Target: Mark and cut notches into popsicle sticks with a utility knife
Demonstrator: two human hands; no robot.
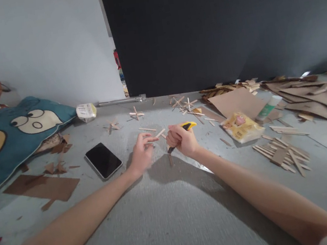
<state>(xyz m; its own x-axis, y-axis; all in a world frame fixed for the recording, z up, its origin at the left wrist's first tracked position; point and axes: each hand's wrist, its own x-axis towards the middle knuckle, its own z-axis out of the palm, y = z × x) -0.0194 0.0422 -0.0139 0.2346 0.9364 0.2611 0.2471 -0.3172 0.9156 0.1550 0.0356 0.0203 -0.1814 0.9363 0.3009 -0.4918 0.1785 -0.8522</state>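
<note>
My right hand [182,140] is closed around a yellow and black utility knife [189,125], whose lower end points down at the tabletop. A thin brown strip [170,160] lies just below it. Left of the knife, my left hand [142,153] has its fingers partly stretched out, with the tips close to a short wooden stick [160,133]; whether they touch it I cannot tell. Another wooden stick [147,129] lies a little beyond my left hand. Farther back, sticks joined in crossed shapes [136,113] rest on the table.
A phone [103,160] and brown cardboard [42,187] lie to the left, near a blue pillow [26,128]. On the right are a yellow tissue pack [241,127], a glue stick [269,108], piled wooden sticks [294,155] and cardboard sheets [322,96]. A black panel [222,24] stands behind.
</note>
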